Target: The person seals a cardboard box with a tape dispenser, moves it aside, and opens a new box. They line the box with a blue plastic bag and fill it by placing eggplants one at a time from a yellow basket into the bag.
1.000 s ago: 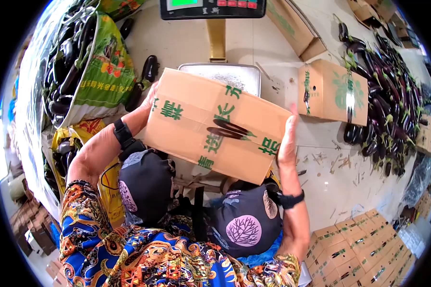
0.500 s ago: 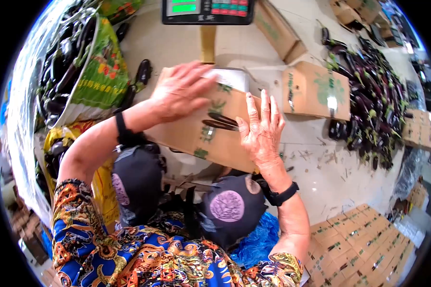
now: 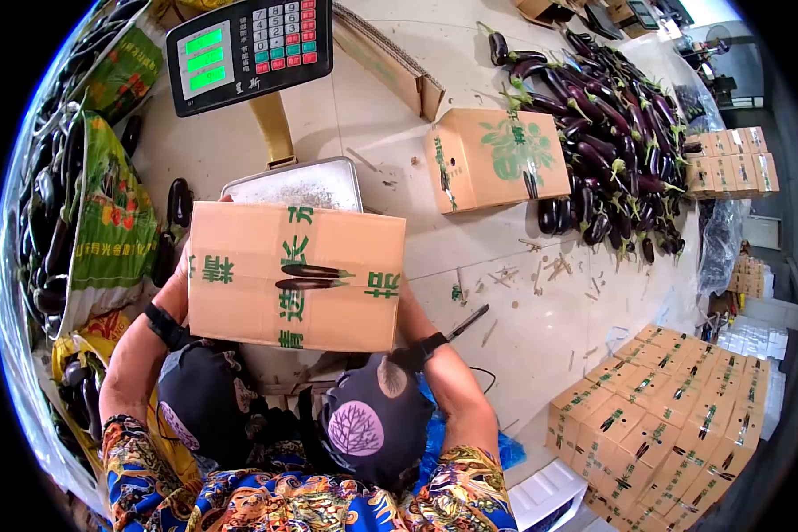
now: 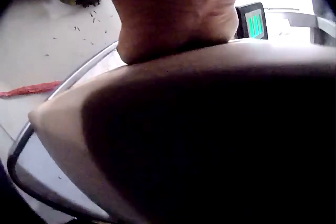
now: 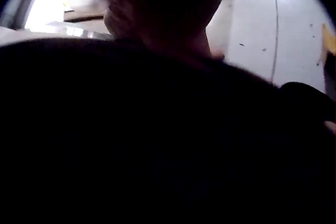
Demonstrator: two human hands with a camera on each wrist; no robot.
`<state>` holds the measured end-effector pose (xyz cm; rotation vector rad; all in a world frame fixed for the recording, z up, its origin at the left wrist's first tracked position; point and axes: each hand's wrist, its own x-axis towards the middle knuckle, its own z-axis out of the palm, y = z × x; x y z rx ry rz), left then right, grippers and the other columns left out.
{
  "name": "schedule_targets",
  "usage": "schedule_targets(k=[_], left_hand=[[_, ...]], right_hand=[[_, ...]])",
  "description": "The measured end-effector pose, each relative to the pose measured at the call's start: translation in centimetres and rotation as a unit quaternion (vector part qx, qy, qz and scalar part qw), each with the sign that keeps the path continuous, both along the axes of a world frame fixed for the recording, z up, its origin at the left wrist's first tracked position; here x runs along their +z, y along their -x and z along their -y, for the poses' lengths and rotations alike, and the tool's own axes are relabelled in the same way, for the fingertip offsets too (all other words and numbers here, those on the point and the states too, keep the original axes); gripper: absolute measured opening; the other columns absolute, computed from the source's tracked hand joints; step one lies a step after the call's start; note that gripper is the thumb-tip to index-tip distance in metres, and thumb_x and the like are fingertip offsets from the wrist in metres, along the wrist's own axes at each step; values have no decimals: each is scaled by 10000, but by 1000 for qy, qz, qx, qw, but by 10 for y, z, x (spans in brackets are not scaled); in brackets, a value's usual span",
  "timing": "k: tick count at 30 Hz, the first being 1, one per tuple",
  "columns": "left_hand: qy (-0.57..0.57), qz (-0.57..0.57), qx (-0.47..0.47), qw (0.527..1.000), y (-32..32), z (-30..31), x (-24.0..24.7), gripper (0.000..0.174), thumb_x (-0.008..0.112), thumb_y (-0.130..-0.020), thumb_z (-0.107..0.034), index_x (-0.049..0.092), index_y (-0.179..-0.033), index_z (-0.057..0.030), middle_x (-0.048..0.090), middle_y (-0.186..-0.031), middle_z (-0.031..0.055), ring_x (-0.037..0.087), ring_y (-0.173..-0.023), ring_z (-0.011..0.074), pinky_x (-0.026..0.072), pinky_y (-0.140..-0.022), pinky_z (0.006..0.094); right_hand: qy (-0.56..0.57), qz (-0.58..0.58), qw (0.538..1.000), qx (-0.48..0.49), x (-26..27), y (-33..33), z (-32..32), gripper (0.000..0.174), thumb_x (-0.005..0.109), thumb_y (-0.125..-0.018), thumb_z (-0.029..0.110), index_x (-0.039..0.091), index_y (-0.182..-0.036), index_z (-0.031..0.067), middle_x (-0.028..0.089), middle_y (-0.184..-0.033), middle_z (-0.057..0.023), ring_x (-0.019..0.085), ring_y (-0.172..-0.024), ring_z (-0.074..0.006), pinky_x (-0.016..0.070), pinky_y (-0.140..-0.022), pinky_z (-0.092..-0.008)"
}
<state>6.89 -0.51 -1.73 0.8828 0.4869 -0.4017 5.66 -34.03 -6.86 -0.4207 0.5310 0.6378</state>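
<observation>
A closed cardboard box (image 3: 239, 306) with green lettering and an eggplant picture sits between both hands in the head view. My left hand (image 3: 183, 270) holds its left side, the fingers mostly hidden by the box. On the opposite side my right hand (image 3: 406, 300) grips it, largely covered too. The box overlaps the near part of a scale's metal pan (image 3: 306, 184). Behind the pan, the scale's display unit (image 3: 248, 55) has lit green readouts. In the left wrist view the left hand (image 4: 176, 19) lies against the box; shadow darkens most of the right wrist view.
Another cardboard box (image 3: 501, 164) stands to the right, beside a large pile of eggplants (image 3: 616, 146). Stacked boxes (image 3: 656, 426) fill the lower right. Sacks of eggplants, one green (image 3: 115, 235), line the left. Stem scraps (image 3: 554, 266) litter the floor.
Half a second ago both hands were spread above the slanted box. Now they grip its two sides, and the box has straightened. The head view has turned to the right.
</observation>
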Motion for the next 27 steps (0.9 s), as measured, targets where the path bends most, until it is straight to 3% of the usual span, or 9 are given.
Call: schedule_targets(k=[6, 13, 14, 17, 20, 24, 25, 26, 27], left_hand=[[-25, 1, -28, 999, -1, 8, -11, 645, 416, -1035, -498, 357, -1515, -72, 480, -1476, 120, 519, -1293, 239, 442, -1071, 397], [-32, 29, -82, 996, -15, 11, -34, 599, 452, -1039, -433, 381, -1498, -56, 508, -1454, 128, 556, -1261, 244, 482, -1037, 403], [25, -1, -90, 996, -24, 13, -37, 471, 520, -1021, -302, 491, -1419, -53, 605, -1336, 121, 639, -1134, 233, 545, -940, 396], [-2, -173, -92, 981, -59, 70, -14, 407, 548, -1010, -257, 553, -1362, -51, 618, -1314, 122, 647, -1116, 231, 545, -942, 402], [256, -69, -216, 940, -103, 114, -35, 404, 543, -1014, -268, 560, -1360, -60, 609, -1333, 120, 636, -1141, 230, 536, -958, 402], [74, -42, -192, 978, -146, 209, -12, 698, 389, -992, -646, 491, -1428, -111, 548, -1398, 164, 557, -1237, 271, 470, -1019, 484], [118, -69, -197, 971, -171, 227, -34, 750, 377, -967, -700, 489, -1431, -121, 551, -1388, 162, 536, -1258, 286, 453, -1027, 510], [69, -17, -239, 968, -181, 242, -44, 805, 355, -931, -759, 488, -1432, -143, 535, -1395, 156, 537, -1245, 316, 447, -1012, 544], [23, 8, -293, 956, -178, 249, -21, 868, 326, -883, -824, 460, -1454, -185, 496, -1418, 150, 500, -1269, 355, 407, -1019, 589]], right_hand=[[2, -22, 1000, -13, -15, 6, 6, 593, 446, -1031, 492, 440, -1455, 77, 511, -1422, -120, 509, -1280, -217, 445, -1056, -406], [109, -2, 994, -27, -16, 23, 42, 603, 447, -1021, 522, 461, -1435, 84, 545, -1382, -109, 530, -1252, -215, 465, -1035, -411], [134, 3, 991, -30, -16, 27, 52, 604, 447, -1019, 526, 463, -1432, 85, 549, -1376, -107, 533, -1248, -215, 468, -1032, -412], [217, 16, 975, -49, -13, 39, 93, 609, 447, -1015, 539, 472, -1424, 88, 564, -1359, -102, 542, -1236, -214, 476, -1023, -414], [307, 35, 947, -92, -4, 52, 151, 614, 447, -1011, 552, 481, -1416, 92, 579, -1341, -97, 551, -1224, -213, 485, -1013, -415], [389, 96, 899, -177, 28, 54, 244, 621, 447, -1006, 569, 493, -1405, 96, 598, -1318, -91, 563, -1208, -212, 496, -1001, -418], [395, 113, 890, -199, 44, 49, 265, 623, 447, -1004, 574, 496, -1402, 97, 603, -1313, -89, 566, -1204, -212, 499, -998, -419], [396, 122, 885, -213, 72, 41, 276, 625, 447, -1003, 578, 499, -1399, 98, 608, -1307, -88, 569, -1200, -212, 502, -995, -419], [395, 121, 883, -225, 109, 31, 275, 627, 466, -993, 584, 497, -1401, 108, 574, -1343, -97, 575, -1189, -228, 491, -998, -420]])
